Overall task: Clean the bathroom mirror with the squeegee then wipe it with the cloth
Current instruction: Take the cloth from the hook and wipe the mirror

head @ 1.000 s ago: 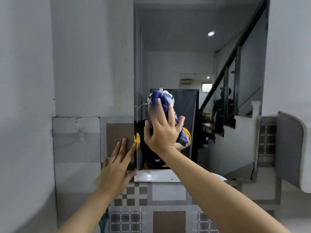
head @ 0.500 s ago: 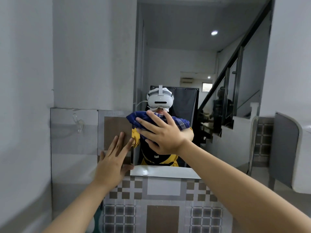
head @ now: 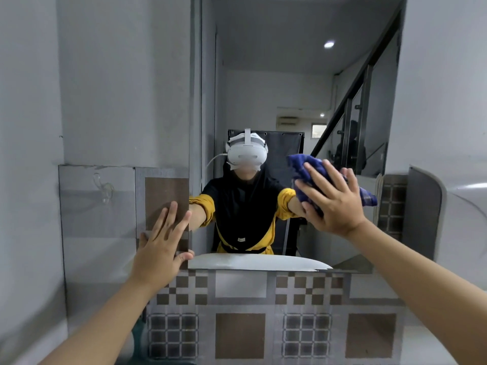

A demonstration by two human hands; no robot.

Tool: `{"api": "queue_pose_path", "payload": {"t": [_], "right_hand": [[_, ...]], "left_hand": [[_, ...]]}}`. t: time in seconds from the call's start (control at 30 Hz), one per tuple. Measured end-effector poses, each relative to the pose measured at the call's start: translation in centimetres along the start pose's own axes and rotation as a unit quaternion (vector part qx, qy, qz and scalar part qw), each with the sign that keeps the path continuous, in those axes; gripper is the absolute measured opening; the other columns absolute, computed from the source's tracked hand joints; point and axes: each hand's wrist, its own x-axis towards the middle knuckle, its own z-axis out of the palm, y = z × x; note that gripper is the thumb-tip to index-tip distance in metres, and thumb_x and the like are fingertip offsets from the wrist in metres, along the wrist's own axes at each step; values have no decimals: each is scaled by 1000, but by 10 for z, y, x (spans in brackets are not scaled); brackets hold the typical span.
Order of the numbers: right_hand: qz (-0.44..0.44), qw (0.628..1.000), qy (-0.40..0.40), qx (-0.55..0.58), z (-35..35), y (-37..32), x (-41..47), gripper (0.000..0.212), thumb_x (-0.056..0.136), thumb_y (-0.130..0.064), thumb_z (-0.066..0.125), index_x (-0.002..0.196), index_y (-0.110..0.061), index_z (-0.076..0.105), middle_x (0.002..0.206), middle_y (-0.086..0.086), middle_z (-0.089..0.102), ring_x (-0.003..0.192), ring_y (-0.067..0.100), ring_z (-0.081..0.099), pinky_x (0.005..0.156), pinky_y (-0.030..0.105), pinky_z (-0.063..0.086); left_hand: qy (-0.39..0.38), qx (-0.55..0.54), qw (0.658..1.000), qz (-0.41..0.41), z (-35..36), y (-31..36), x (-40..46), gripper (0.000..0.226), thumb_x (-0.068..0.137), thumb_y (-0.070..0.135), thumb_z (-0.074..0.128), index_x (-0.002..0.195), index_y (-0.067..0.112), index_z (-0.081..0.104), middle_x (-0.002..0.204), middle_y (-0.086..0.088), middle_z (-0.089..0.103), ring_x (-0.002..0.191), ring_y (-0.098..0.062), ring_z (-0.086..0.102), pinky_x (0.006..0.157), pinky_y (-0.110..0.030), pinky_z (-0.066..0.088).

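The tall wall mirror [head: 276, 83] fills the middle of the view and reflects a person in a white headset, black and yellow top. My right hand [head: 332, 201] presses a blue checked cloth [head: 305, 167] flat against the glass at the lower right part of the mirror. My left hand [head: 160, 246] rests with spread fingers on the tiled wall at the mirror's lower left edge, holding nothing. No squeegee is visible.
Patterned brown and grey tiles [head: 263, 312] cover the wall below the mirror. A clear suction hook [head: 104, 191] hangs on the grey tile panel to the left. A white rounded fixture [head: 461, 206] juts out at the right. Plain grey walls stand on both sides.
My right hand has swept the cloth across the mirror from the lower left, in front of the reflected person, to the lower right. My left hand stays on the wall.
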Motion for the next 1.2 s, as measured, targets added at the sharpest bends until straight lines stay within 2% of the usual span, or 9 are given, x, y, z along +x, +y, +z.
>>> {"api": "queue_pose_path", "payload": {"t": [0.13,0.27,0.37,0.5,0.63,0.77,0.9,1.0,1.2], "right_hand": [[162,987,14,8,-1,9,-25,44,93,-42,42,130,-24,56,145,10,47,137,40,36,105,60,32],[337,939,29,61,-3,-5,-35,46,93,-37,41,128,-12,58,149,17,41,139,45,28,115,47,23],[465,882,25,69,-3,-26,-32,47,92,-40,38,133,-18,50,155,10,34,140,41,26,111,54,29],[542,839,4,50,-1,-59,-23,47,92,-39,38,137,-24,42,157,5,30,137,39,31,103,56,37],[561,826,-1,63,4,-97,-5,48,91,-37,40,137,-23,44,156,6,32,138,39,31,95,62,35],[556,826,-7,92,9,-127,16,47,92,-37,42,137,-24,45,157,4,31,141,38,26,99,75,26],[521,846,-13,116,13,-161,36,44,93,-39,41,134,-26,49,155,1,34,142,37,25,99,76,20],[470,874,-11,125,16,-186,56,43,92,-38,46,134,-28,50,154,1,37,141,37,28,99,74,23],[275,952,-11,135,24,-224,89,44,90,-34,52,133,-27,56,149,-1,45,140,37,34,100,73,26]], "left_hand": [[4,4,1000,-7,0,2,0,100,74,34,72,146,36,3,156,8,-14,142,-18,-8,98,-69,24],[7,1,1000,-6,0,5,-1,98,74,31,73,146,33,7,156,4,-9,142,-20,-5,95,-68,28],[11,-3,1000,-3,-1,7,-2,97,73,29,74,146,30,11,156,0,-6,141,-22,-2,94,-67,31],[12,-3,1000,-3,-2,9,-2,97,72,28,75,146,29,12,156,-2,-3,141,-24,1,93,-63,35],[3,0,1000,-11,-3,9,-1,98,74,31,73,146,33,7,156,2,-7,141,-21,-3,95,-64,34],[-6,0,1000,-8,-4,10,-1,99,76,32,71,145,35,0,156,2,-11,141,-20,-6,97,-61,36],[-25,25,999,-14,-1,5,-3,100,80,42,63,142,41,-15,154,1,-23,140,-22,-19,102,-68,20],[-28,34,999,-22,4,2,-11,101,80,41,64,142,40,-14,154,-5,-23,140,-30,-19,98,-72,27],[-24,38,998,-38,7,1,-14,91,78,65,49,143,40,-10,153,-11,-17,139,-35,-13,102,-68,19]]}}
